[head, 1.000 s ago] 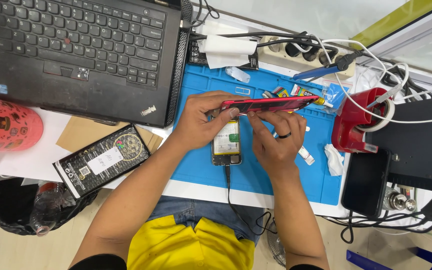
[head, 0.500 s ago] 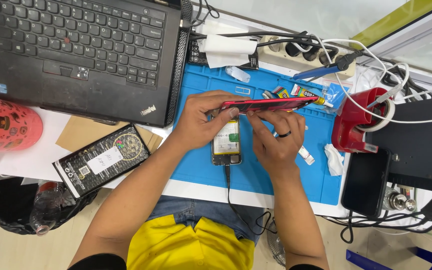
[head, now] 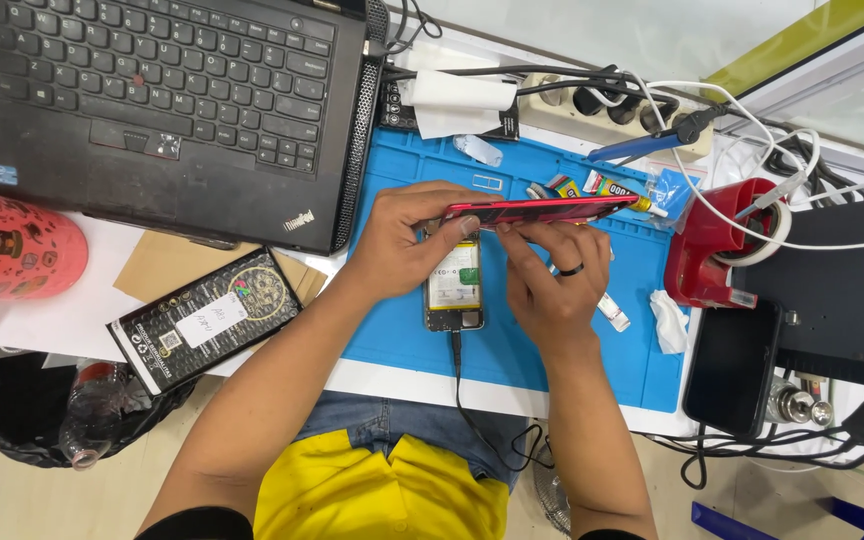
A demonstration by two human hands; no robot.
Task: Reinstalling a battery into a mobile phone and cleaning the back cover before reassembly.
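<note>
Mid-frame, left hand (head: pixel 407 245) and right hand (head: pixel 542 270) both pinch the red phone panel (head: pixel 542 210) edge-on above the opened phone (head: pixel 454 288); best kept level, gripped lightly.

Glossy red panel (head: pixel 537 211), smooth and shiny along its thin edge, pinched by the left hand (head: pixel 407 245) and right hand (head: pixel 550 285). Under it, a blue work mat (head: pixel 512 350), matt and rubbery-looking. At ten o'clock, the laptop (head: pixel 152 100) shows matt black plastic. At eight o'clock, a flat black box (head: pixel 202 320), glossy printed card, lying on plain brown cardboard (head: pixel 157 268). At three o'clock, a dark phone (head: pixel 732 365), glass-smooth and reflective. The bench (head: pixel 52 320) looks smooth white.
</note>
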